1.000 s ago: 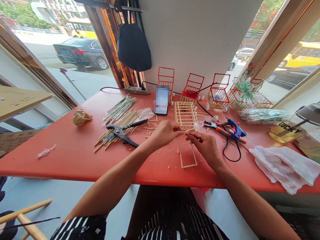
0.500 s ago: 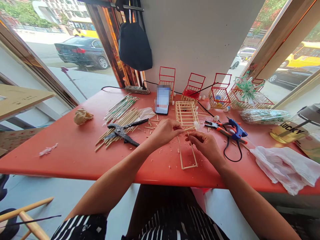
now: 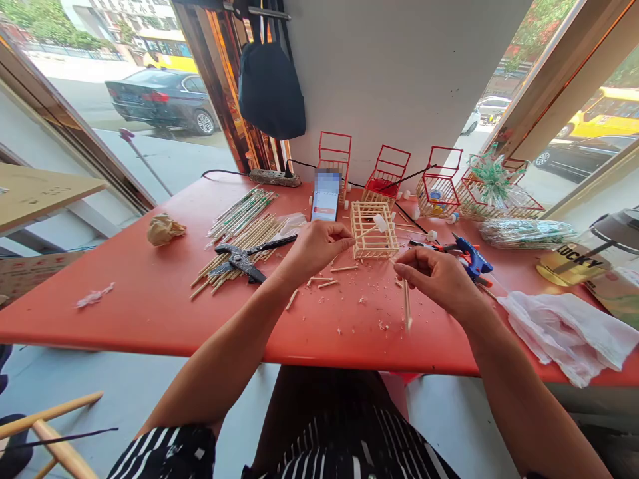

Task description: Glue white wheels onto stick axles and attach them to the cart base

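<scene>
My left hand [image 3: 327, 241] pinches one end of a thin wooden stick [image 3: 367, 233]. A white round cap [image 3: 380, 223] sits on the stick's other end, in front of a small wooden-stick crate [image 3: 375, 250]. In the fingers of my right hand [image 3: 432, 271] is a frame of wooden sticks [image 3: 407, 303], hanging down and seen nearly edge-on. Its upper part is hidden by the fingers. The crate stands on the table just beyond both hands, touched by neither as far as I can see.
On the red table [image 3: 164, 306] lie shears [image 3: 239, 258], a pile of sticks [image 3: 239, 249], a blue glue gun [image 3: 472, 256] and a plastic bag [image 3: 569, 329]. A phone [image 3: 325, 199] leans near several red-trimmed stick carts [image 3: 387, 174] at the back. Stick offcuts [image 3: 328, 284] lie mid-table.
My hands have moved apart. The left one has raised the capped stick; the right one has carried the frame rightward and turned it from face-on to nearly edge-on.
</scene>
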Demonstrator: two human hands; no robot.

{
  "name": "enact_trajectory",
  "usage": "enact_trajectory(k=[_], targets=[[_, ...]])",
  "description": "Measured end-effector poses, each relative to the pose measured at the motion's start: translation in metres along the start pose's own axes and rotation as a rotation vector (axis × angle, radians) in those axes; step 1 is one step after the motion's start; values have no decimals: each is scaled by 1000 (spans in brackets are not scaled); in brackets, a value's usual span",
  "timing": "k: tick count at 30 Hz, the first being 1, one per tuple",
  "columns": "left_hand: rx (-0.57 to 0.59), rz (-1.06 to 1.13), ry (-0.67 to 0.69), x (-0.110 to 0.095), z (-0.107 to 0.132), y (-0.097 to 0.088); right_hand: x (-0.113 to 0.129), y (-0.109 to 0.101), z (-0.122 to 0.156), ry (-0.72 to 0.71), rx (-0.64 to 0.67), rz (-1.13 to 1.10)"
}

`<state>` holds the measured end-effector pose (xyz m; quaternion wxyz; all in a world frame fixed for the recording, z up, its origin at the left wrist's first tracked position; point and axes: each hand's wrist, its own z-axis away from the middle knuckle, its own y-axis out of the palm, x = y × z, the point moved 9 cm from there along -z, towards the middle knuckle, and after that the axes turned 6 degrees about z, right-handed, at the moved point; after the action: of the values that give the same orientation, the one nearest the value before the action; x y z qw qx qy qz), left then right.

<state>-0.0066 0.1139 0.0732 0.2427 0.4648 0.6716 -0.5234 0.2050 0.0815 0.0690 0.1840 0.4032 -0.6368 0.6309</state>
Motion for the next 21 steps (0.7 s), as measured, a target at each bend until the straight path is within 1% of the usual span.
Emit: enact_trajectory(k=[3,6,8,12,16,21], targets=[[-5,7,1,0,-1,-1,13,10,-3,-24,-8,164],[-14,7,-3,-1,-1,-3,23,35,-5,-68,19,306],[-18,3,-3,-2,0,-4,22,50,-6,-61,26,390],[-14,-7,12,-5,0,-5,16,71,-6,-26,47,482],[2,-5,5,-2,0,-2,11,79,-6,-27,94,473],[31,33,-9,0,0,3,3,78,-6,-27,130,435]])
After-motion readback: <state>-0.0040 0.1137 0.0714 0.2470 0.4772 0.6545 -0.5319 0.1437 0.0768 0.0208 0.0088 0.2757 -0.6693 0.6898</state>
